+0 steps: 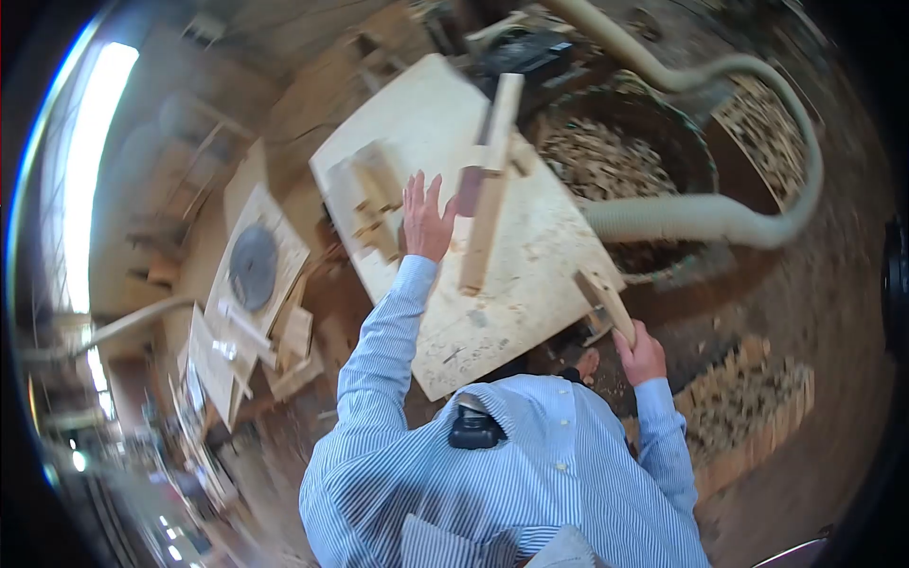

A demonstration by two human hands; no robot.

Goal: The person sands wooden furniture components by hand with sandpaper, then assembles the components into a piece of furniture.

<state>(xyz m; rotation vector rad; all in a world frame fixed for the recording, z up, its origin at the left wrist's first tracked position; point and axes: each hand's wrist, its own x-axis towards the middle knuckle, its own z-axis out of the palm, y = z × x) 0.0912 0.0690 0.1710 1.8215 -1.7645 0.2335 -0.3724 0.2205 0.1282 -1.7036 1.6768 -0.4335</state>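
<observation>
My left hand is open, fingers spread, over the pale worktable. Just left of it lie several small wooden pieces, grouped together on the tabletop. To its right, a long wooden bar stretches across the table, with a dark reddish part beside it near my fingertips. Down at the table's right corner, my right hand is closed around the near end of a short wooden piece, which points up and away over the table edge.
Beyond the table's right side sits a large round bin of wood offcuts, crossed by a thick ribbed hose. Stacked wood pieces lie on the floor at right. Another table bearing a grey disc stands at left.
</observation>
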